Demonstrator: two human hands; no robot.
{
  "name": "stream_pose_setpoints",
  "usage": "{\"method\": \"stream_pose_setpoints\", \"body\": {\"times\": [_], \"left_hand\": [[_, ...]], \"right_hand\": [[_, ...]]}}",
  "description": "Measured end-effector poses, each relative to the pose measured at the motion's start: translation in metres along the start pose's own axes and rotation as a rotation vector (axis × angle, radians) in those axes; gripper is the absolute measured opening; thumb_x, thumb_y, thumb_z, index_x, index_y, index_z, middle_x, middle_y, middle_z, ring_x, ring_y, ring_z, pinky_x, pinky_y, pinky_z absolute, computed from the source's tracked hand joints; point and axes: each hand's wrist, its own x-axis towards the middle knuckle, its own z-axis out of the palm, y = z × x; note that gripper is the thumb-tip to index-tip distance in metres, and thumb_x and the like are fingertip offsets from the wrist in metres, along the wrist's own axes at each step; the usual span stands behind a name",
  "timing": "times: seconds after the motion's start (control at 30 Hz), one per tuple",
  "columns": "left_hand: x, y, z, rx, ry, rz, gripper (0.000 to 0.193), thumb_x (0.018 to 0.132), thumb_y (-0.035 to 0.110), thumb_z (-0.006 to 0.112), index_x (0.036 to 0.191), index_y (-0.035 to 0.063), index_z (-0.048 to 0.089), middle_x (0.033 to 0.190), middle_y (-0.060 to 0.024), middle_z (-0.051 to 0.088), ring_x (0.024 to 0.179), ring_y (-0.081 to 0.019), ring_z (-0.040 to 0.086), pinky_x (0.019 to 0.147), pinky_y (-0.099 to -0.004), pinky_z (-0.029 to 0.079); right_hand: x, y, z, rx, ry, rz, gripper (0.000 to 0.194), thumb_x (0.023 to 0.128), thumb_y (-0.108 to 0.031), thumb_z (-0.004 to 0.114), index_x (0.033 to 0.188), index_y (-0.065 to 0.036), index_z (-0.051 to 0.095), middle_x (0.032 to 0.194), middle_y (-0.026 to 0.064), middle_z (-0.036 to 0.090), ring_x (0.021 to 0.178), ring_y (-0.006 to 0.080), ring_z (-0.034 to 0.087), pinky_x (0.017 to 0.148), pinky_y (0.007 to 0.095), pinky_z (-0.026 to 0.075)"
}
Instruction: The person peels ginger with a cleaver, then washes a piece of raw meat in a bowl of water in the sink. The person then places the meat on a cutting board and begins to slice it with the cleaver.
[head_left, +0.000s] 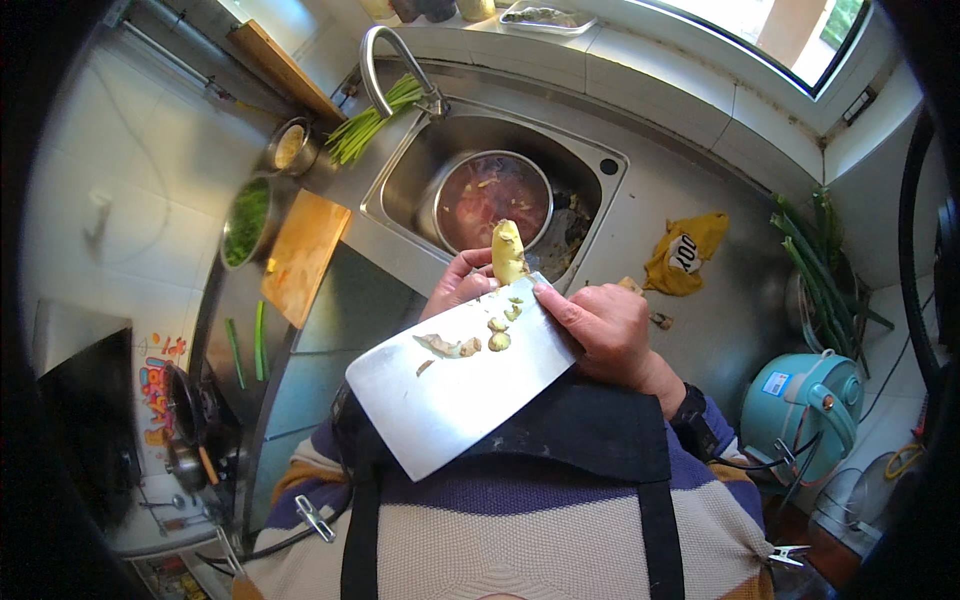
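Observation:
My right hand (611, 334) is closed on a broad steel cleaver (457, 405), its handle hidden in the fist. Scraps of peel (450, 345) stick to the flat of the blade. My left hand (461, 285), partly hidden behind the blade, holds a mostly peeled piece of ginger root (508, 251) upright at the cleaver's upper edge. Beyond the hands, a round steel bowl (495, 191) of reddish water with pieces in it, perhaps meat, sits in the steel sink (401, 176). Dark scraps lie in the sink to the right of the bowl.
A curved faucet (375, 71) rises behind the sink, beside green stalks (375, 120). Left are a wooden cutting board (304, 255) and a bowl of chopped greens (247, 221). Right are a yellow cloth (686, 255), green onions (817, 262) and a turquoise cooker (802, 412).

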Motion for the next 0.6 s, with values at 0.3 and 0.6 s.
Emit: {"method": "stream_pose_setpoints", "body": {"times": [0.3, 0.6], "left_hand": [[0.008, -0.002, -0.003, 0.06, -0.044, -0.035, 0.046, 0.097, 0.015, 0.065, 0.137, 0.0041, 0.045, 0.124, -0.0181, 0.064, 0.109, -0.0238, 0.068, 0.093, -0.04, 0.06], [-0.001, 0.01, 0.03, -0.117, -0.01, -0.104, 0.042, 0.09, 0.002, 0.059, 0.13, 0.0039, 0.047, 0.121, -0.0166, 0.064, 0.11, -0.0288, 0.066, 0.097, -0.045, 0.057]], "right_hand": [[-0.002, 0.002, 0.005, 0.142, 0.032, 0.172, 0.034, 0.082, -0.012, 0.075, 0.116, -0.007, 0.072, 0.074, 0.01, 0.066, 0.062, 0.0234, 0.066, 0.053, 0.0369, 0.049], [0.0, 0.011, -0.008, 0.622, 0.053, 0.768, 0.014, 0.095, -0.013, 0.071, 0.092, 0.001, 0.073, 0.072, 0.0095, 0.068, 0.062, 0.0159, 0.062, 0.058, 0.0311, 0.049]]}}
